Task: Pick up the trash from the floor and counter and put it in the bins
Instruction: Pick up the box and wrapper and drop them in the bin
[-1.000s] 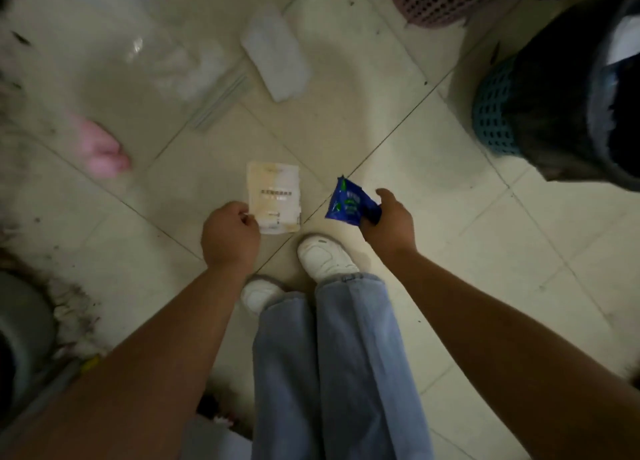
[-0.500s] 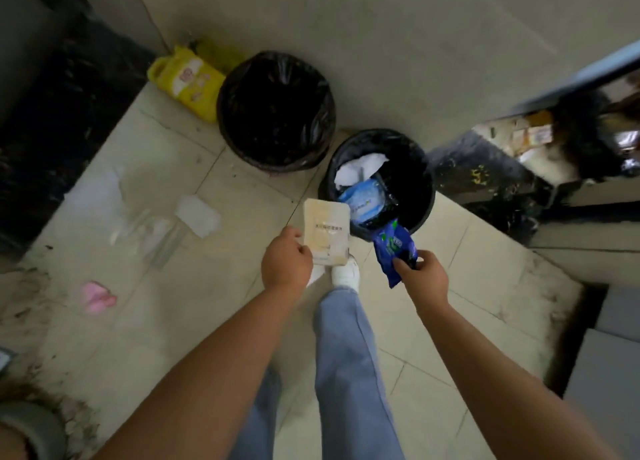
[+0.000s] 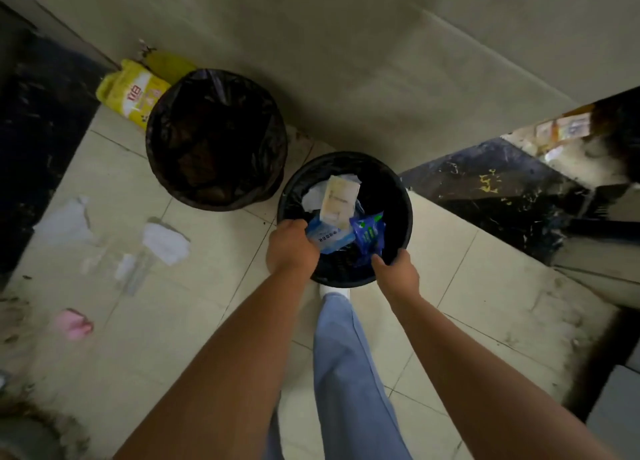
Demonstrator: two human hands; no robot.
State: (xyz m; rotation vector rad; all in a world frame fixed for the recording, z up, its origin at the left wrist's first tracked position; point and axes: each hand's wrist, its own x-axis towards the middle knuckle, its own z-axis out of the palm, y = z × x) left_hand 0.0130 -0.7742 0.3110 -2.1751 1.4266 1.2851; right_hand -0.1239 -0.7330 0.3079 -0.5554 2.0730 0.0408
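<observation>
The small black bin (image 3: 398,189) stands just ahead of my feet with paper and a light blue pack inside. A beige packet (image 3: 337,200) lies in it, apart from my left hand (image 3: 291,248), which hovers over the near left rim with fingers bent down and nothing in them. A dark blue wrapper (image 3: 369,233) sits inside the bin just past the fingertips of my right hand (image 3: 396,272), whose thumb and forefinger are spread over the near rim.
A larger bin (image 3: 216,141) lined with a black bag stands to the left, with a yellow bag (image 3: 133,94) behind it. On the floor to the left lie a white tissue (image 3: 166,241), clear plastic (image 3: 131,269) and a pink scrap (image 3: 74,323). A dark counter (image 3: 502,196) is at the right.
I turned from the floor to the bins and moved both hands over the small bin. The beige packet has left my left hand and the blue wrapper has left my right.
</observation>
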